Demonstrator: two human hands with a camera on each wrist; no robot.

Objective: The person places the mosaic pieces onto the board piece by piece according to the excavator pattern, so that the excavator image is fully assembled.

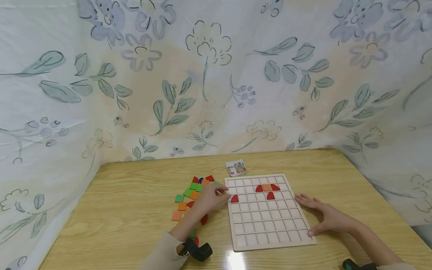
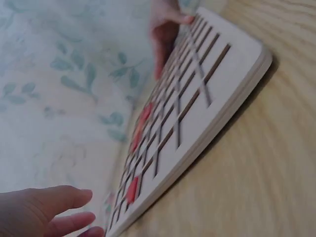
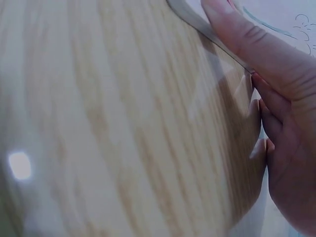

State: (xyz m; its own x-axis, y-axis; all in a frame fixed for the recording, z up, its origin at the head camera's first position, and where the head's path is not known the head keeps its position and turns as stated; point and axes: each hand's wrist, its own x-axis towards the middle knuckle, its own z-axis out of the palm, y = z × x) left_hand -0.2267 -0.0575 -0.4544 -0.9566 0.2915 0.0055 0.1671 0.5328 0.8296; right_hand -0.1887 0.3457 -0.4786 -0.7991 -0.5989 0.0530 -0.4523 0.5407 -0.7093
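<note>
A pale wooden grid board (image 1: 260,248) lies on the table, its square cells set off by dark grooves. On it, an orange square (image 1: 266,187) sits between two red quarter-circle tiles, and another red quarter-circle (image 1: 270,195) lies just below. By the left edge is a single red quarter-circle (image 1: 234,198). My left hand (image 1: 210,197) hovers beside that tile, thumb and fingers apart with nothing between them in the left wrist view. Along the board's right edge lies my right hand (image 1: 325,216), thumb on the rim near the front corner, fingers extended.
Loose green, orange, red and blue tiles (image 1: 182,206) are spread left of the board, partly hidden by my left forearm. A small card (image 1: 236,167) with a coloured grid pattern lies behind the board. Floral cloth (image 1: 209,112) hangs behind and beside the table.
</note>
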